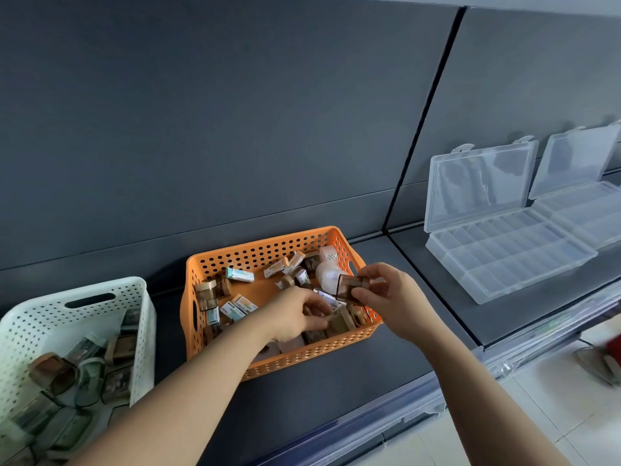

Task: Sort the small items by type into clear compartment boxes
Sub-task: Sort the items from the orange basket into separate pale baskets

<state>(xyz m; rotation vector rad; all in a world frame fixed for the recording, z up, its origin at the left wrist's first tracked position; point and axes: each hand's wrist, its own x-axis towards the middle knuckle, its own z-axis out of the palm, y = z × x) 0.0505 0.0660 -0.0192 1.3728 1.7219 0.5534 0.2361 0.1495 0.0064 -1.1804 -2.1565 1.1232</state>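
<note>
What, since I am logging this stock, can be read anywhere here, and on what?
Nothing reads clearly.
On the small boxes in the orange basket: printed labels, too small and blurred to read.
On the brown jar in the right hand: no legible text.
On the clear compartment boxes: no text visible.
</note>
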